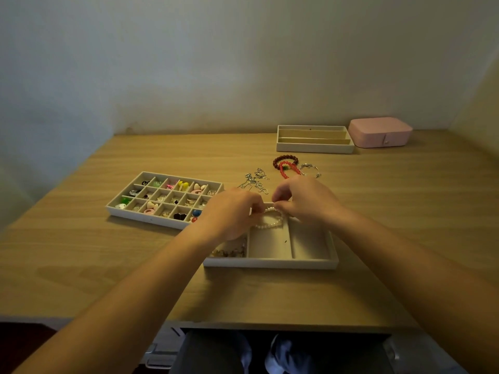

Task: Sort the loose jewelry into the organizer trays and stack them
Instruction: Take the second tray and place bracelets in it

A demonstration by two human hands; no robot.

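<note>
left hand (pixel 232 211): pinches pearl bracelet (pixel 270 220); right hand (pixel 305 201): pinches same bracelet | bracelet: above middle compartment of three-compartment tray (pixel 270 263) | wooden table (pixel 81 252)

three trays (pixel 145 217), one pink box (pixel 380 132), two hands (pixel 232 214).

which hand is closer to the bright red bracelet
Right. Both pinch the pearl bracelet; the right hand is just before the bright red bracelet, the left hand farther off by the grid tray.
</note>
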